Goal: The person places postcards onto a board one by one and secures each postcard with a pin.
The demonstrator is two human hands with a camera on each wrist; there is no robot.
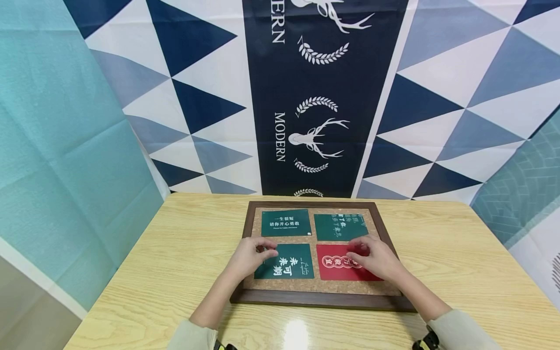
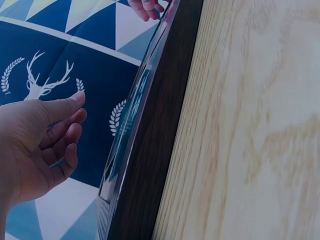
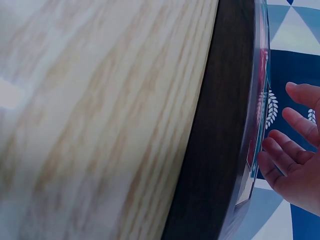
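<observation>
A framed cork board (image 1: 323,287) lies flat with its cards facing up. My left hand (image 1: 250,256) is over its left side, above the lower-left green card (image 1: 284,265) with white lettering. Its fingers bend loosely with nothing between them, as the left wrist view shows. Over the right side, my right hand (image 1: 375,255) hovers by the red card (image 1: 339,272), covering its right part. The right wrist view shows those fingers (image 3: 297,120) spread and relaxed, holding nothing. An upper-left green card (image 1: 286,218) and an upper-right green card (image 1: 332,231) make up the far row.
The board's dark brown wooden frame (image 1: 315,297) rests on a light wooden table (image 1: 175,272). A small shiny dot (image 1: 309,234) marks one corner of the upper-left card. Patterned fabric (image 1: 210,121) hangs behind the table, with teal cloth (image 1: 65,121) at the left.
</observation>
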